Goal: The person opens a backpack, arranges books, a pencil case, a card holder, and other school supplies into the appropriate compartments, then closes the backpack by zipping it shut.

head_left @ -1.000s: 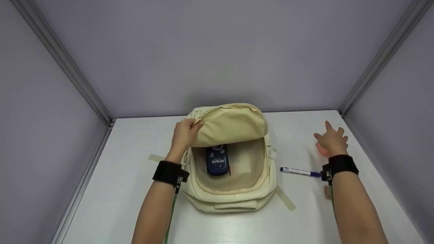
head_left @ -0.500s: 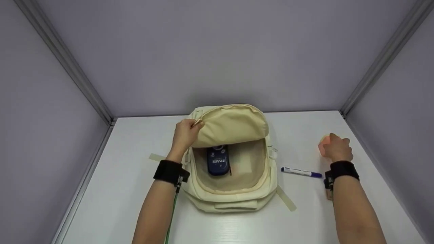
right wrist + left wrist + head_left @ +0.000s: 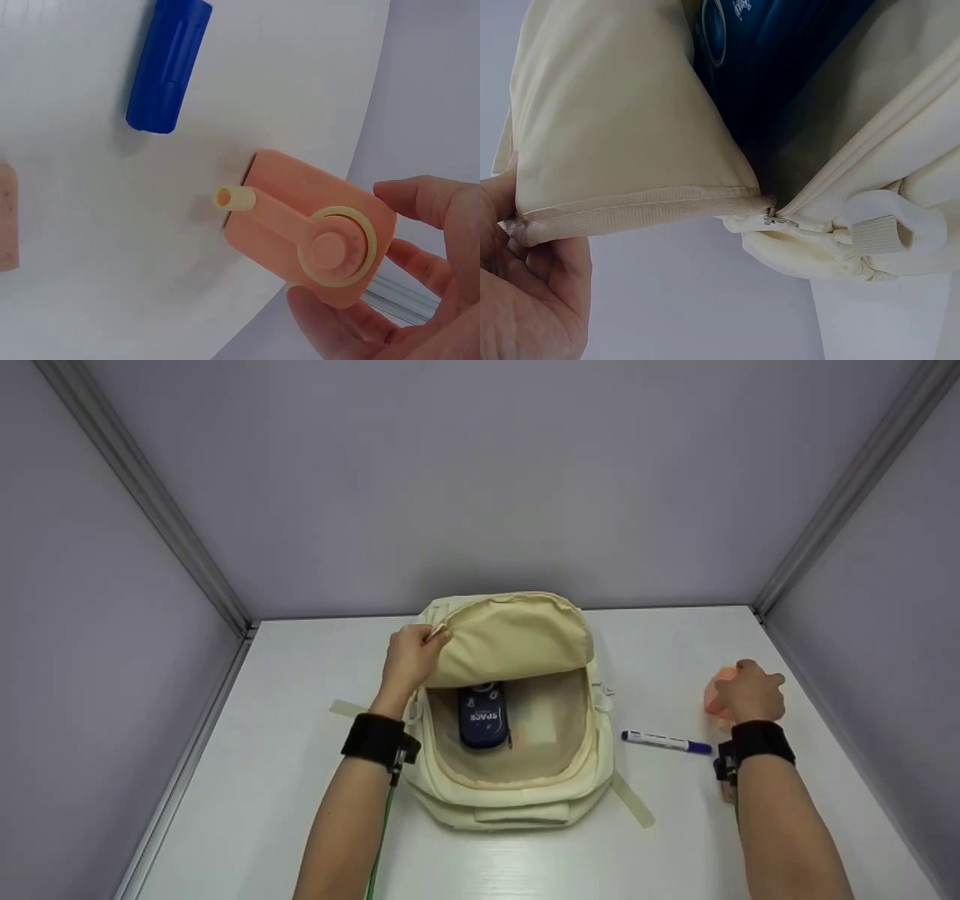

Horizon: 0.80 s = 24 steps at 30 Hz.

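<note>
My left hand [image 3: 411,656] pinches the edge of the raised lid flap [image 3: 510,637] of a cream backpack [image 3: 517,814]. In the left wrist view, thumb and fingers hold the flap's zipper tape [image 3: 637,216]. Inside the open backpack lies a navy pencil case [image 3: 482,720] printed SPACE. My right hand [image 3: 751,694], at the table's right side, grips an orange hand-crank pencil sharpener [image 3: 300,221] by its far end. The sharpener's crank, with a pale yellow handle, faces the right wrist camera.
A white marker with blue ends [image 3: 666,742] lies right of the backpack. Nearer the front is a small pinkish-brown block [image 3: 7,217], partly hidden by the right wrist in the head view. Straps spread from the backpack. Walls [image 3: 510,487] enclose the white table [image 3: 300,810].
My right hand has come down from spread fingers above the sharpener to grip it; the sharpener has turned slightly and its handle now shows. My left hand stays on the flap.
</note>
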{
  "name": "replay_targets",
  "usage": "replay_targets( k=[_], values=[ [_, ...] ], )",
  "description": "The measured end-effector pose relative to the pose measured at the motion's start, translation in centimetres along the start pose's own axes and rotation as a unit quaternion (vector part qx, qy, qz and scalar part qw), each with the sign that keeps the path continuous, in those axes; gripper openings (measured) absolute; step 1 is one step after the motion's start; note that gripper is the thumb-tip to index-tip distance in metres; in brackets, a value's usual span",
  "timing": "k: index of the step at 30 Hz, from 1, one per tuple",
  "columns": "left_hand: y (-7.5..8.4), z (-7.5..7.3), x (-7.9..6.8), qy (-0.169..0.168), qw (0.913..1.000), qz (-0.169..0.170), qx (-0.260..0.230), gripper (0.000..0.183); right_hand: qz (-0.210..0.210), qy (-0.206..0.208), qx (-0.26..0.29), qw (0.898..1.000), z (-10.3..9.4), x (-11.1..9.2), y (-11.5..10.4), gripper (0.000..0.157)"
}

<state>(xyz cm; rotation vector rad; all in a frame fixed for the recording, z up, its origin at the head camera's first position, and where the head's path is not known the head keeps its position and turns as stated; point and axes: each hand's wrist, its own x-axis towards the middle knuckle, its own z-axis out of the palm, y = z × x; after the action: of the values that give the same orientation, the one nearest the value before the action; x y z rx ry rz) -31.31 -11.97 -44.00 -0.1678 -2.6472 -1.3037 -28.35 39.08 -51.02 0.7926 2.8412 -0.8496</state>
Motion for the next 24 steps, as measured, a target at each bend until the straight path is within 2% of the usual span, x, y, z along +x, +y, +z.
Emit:
replay_targets(
  k=[3,5,8,12,16,24],
  values=[
    [0.1,0.3,0.1,0.005,1.0000,0.000,0.005,0.048,0.003,0.009,0.068,0.998,-0.4,-0.2,0.1,0.066],
    [0.2,0.4,0.2,0.007,0.9999,0.000,0.010,0.049,0.002,0.013,0.136,0.991,-0.7,-0.3,0.0,0.066],
    [0.3,0.5,0.2,0.012,0.9998,-0.002,0.015,0.049,-0.012,0.013,0.245,0.969,-1.1,-0.7,-0.6,0.067],
    [0.3,0.6,0.2,0.022,0.9996,0.000,0.019,0.049,-0.040,-0.003,0.338,0.940,-1.9,-1.8,-2.5,0.068],
    [0.2,0.7,0.3,0.027,0.9993,0.005,0.025,0.050,-0.072,-0.026,0.376,0.924,-2.7,-3.6,-4.8,0.069],
    [0.2,0.8,0.3,0.032,0.9991,0.015,0.026,0.049,-0.163,-0.066,0.374,0.911,-3.1,-7.6,-8.4,0.067]
  ],
)
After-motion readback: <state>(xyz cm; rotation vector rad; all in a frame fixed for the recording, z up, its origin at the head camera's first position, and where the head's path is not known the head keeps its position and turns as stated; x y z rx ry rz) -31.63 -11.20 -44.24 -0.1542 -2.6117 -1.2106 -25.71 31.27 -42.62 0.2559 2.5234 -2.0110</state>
